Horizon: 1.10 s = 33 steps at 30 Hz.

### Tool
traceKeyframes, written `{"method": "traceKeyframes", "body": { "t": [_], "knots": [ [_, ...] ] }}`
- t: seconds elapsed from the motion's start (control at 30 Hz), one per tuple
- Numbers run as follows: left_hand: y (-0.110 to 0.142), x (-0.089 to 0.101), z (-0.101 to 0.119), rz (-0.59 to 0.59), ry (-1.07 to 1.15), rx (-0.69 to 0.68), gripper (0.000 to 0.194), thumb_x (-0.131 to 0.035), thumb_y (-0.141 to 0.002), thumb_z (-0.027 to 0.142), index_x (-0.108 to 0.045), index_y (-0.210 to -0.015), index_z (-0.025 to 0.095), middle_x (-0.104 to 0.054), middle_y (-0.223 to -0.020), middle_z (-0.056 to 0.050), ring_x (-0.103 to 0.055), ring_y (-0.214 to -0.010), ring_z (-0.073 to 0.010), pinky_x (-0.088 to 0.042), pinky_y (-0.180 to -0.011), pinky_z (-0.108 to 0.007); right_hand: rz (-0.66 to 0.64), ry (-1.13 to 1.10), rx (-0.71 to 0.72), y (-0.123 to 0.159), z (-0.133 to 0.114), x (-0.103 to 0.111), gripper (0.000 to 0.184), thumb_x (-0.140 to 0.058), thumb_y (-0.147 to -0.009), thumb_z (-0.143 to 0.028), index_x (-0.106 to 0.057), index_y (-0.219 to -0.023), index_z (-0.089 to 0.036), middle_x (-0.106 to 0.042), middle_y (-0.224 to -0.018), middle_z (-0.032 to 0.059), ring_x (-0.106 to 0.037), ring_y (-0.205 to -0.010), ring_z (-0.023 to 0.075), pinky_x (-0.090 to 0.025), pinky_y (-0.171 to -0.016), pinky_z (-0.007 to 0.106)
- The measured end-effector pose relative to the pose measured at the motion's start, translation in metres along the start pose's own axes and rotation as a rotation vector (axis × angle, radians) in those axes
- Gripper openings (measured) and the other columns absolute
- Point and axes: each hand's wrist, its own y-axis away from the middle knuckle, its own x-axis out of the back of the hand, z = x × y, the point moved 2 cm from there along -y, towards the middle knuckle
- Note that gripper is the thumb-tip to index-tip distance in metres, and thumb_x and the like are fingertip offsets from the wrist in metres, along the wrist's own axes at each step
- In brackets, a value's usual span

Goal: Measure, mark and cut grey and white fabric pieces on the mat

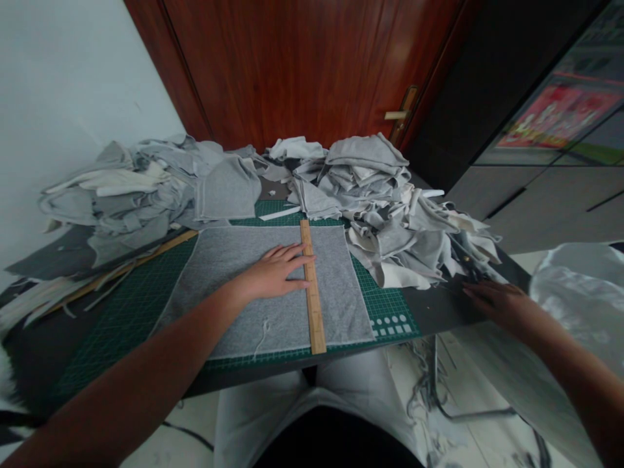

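My left hand [280, 272] lies with its fingers spread on a grey knit fabric piece [234, 260], the fingertips touching a wooden ruler [314, 299]. The ruler stands lengthwise across the fabric, right of its middle, and a loose thread [264, 330] lies on the cloth. Beneath the fabric is a green cutting mat [385, 302]. My right hand [502, 304] is at the table's right end, its fingers stretched out beside a small dark tool [472, 268]. The tool's kind is hard to make out, partly hidden among scraps and the hand.
Heaps of grey fabric scraps lie at the back left [141, 188] and back right [404, 227]. A long wooden strip [166, 247] rests at the left. A translucent plastic bag [575, 305] stands off the right end. Behind the table is a brown door [302, 71].
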Motion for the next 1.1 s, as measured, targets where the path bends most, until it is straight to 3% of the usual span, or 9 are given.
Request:
{"method": "traceKeyframes", "body": {
  "t": [0.1,0.27,0.43,0.67,0.73,0.8,0.9,1.0,1.1],
  "knots": [
    [0.0,0.001,0.001,-0.015,0.002,0.01,0.068,-0.05,-0.098,0.065,-0.04,-0.157,0.032,-0.024,-0.17,-0.006,-0.028,-0.154,-0.0313,-0.018,-0.126,-0.047,-0.055,-0.065,-0.042,-0.004,-0.001,-0.001,0.042,-0.05,-0.089,-0.041,-0.079,-0.107,-0.015,-0.077,-0.11,0.0173,-0.074,-0.103,0.033,-0.055,-0.096,0.042],
    [0.0,0.002,0.002,-0.013,0.001,0.015,0.067,-0.051,-0.098,0.064,-0.04,-0.156,0.032,-0.026,-0.17,-0.007,-0.027,-0.155,-0.031,-0.02,-0.126,-0.047,-0.174,-0.192,-0.161,-0.008,-0.002,0.002,0.038,-0.064,-0.079,-0.046,-0.078,-0.103,-0.02,-0.079,-0.101,0.0123,-0.076,-0.087,0.0298,-0.058,-0.078,0.036],
    [0.001,0.002,0.003,-0.011,-0.005,0.013,0.067,-0.049,-0.098,0.065,-0.039,-0.156,0.034,-0.025,-0.17,-0.006,-0.027,-0.155,-0.0304,-0.019,-0.126,-0.047,-0.268,-0.21,-0.131,-0.005,-0.006,-0.002,0.036,-0.077,-0.068,-0.043,-0.078,-0.1,-0.027,-0.079,-0.094,0.0071,-0.075,-0.077,0.0274,-0.058,-0.068,0.033],
    [0.001,0.002,0.002,-0.008,0.019,0.007,0.067,-0.049,-0.098,0.065,-0.04,-0.156,0.033,-0.024,-0.17,-0.006,-0.026,-0.155,-0.0309,-0.018,-0.126,-0.047,-0.243,-0.364,-0.096,0.013,-0.03,0.011,0.037,-0.069,-0.077,-0.049,-0.076,-0.106,-0.028,-0.078,-0.101,0.0082,-0.075,-0.084,0.0279,-0.06,-0.073,0.034],
    [0.001,0.002,0.002,-0.008,0.022,0.007,0.067,-0.048,-0.098,0.065,-0.04,-0.156,0.033,-0.024,-0.17,-0.006,-0.027,-0.155,-0.031,-0.018,-0.126,-0.048,-0.153,-0.384,-0.213,0.014,-0.036,0.021,0.034,-0.063,-0.078,-0.052,-0.072,-0.098,-0.026,-0.077,-0.098,0.0092,-0.075,-0.08,0.0287,-0.059,-0.072,0.036],
    [0.001,0.002,0.003,-0.007,0.017,0.009,0.067,-0.049,-0.098,0.065,-0.039,-0.156,0.034,-0.024,-0.17,-0.006,-0.027,-0.155,-0.0307,-0.019,-0.126,-0.048,0.016,-0.346,-0.412,0.016,-0.038,0.034,0.031,-0.057,-0.075,-0.053,-0.064,-0.088,-0.025,-0.074,-0.085,0.0114,-0.072,-0.072,0.0313,-0.055,-0.065,0.04],
    [0.001,0.002,0.002,-0.009,0.008,0.009,0.067,-0.049,-0.098,0.065,-0.039,-0.156,0.035,-0.024,-0.17,-0.006,-0.027,-0.155,-0.0302,-0.018,-0.126,-0.048,0.223,-0.227,-0.602,0.021,-0.041,0.054,0.029,-0.051,-0.076,-0.053,-0.057,-0.088,-0.027,-0.069,-0.074,0.0135,-0.068,-0.065,0.0347,-0.049,-0.056,0.043],
    [0.001,0.002,0.002,-0.013,0.012,0.01,0.067,-0.049,-0.098,0.065,-0.039,-0.157,0.035,-0.024,-0.17,-0.006,-0.027,-0.155,-0.0306,-0.018,-0.126,-0.048,0.304,-0.061,-0.546,0.021,-0.052,0.07,0.041,-0.044,-0.085,-0.052,-0.062,-0.107,-0.022,-0.069,-0.087,0.0193,-0.068,-0.073,0.0375,-0.05,-0.058,0.044],
    [0.001,0.001,0.001,-0.002,0.015,0.009,0.067,-0.049,-0.098,0.066,-0.04,-0.156,0.035,-0.026,-0.17,-0.006,-0.027,-0.155,-0.0307,-0.019,-0.125,-0.048,0.432,0.091,-0.335,0.01,-0.078,0.075,0.055,-0.037,-0.094,-0.046,-0.062,-0.126,-0.009,-0.069,-0.102,0.0254,-0.067,-0.094,0.0404,-0.053,-0.078,0.049]
  ]
}}
